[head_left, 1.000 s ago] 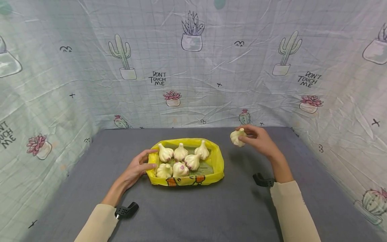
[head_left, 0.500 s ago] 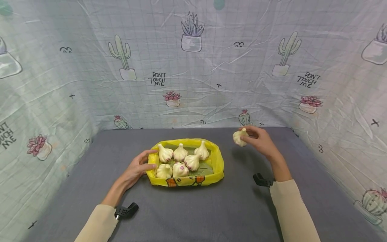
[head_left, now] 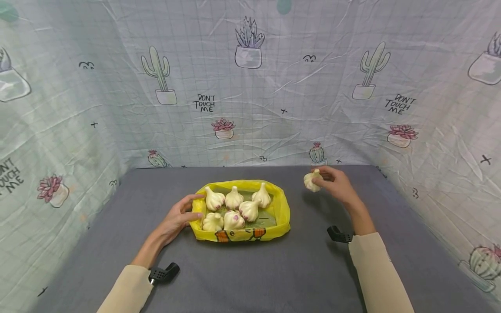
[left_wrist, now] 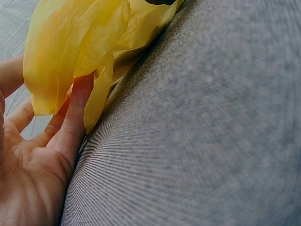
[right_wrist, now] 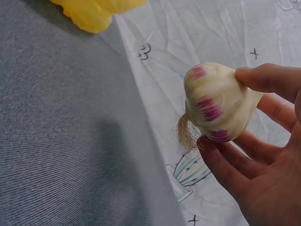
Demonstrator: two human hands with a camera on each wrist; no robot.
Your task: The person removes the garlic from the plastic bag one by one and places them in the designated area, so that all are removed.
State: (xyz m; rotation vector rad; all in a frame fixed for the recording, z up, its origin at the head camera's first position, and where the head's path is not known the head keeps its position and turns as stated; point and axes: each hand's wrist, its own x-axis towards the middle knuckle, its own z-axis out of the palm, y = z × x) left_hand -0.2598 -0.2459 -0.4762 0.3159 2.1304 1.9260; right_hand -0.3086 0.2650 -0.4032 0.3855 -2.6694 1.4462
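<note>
In the head view my right hand [head_left: 334, 184] holds a garlic bulb [head_left: 312, 180] above the table, right of a yellow plastic bag [head_left: 282, 217] spread open like a tray. The right wrist view shows thumb and fingertips pinching that bulb, its purple streaks and dry root tuft facing the camera. Several more bulbs sit inside the bag, such as an upright bulb [head_left: 234, 198] at the back and a purple-marked bulb [head_left: 234, 220] at the front. My left hand [head_left: 178, 217] grips the bag's left rim; in the left wrist view, plastic partly covers its fingers.
A grey cloth [head_left: 250, 274] covers the table. Pale fabric walls [head_left: 274, 87] with cactus drawings stand behind and at both sides. Black wrist cameras, one on the left wrist [head_left: 164, 273] and one on the right wrist [head_left: 339, 234], jut inward over the table.
My right hand has drifted slightly right and a little lower with the garlic bulb. The left hand and the bag stay where they were.
</note>
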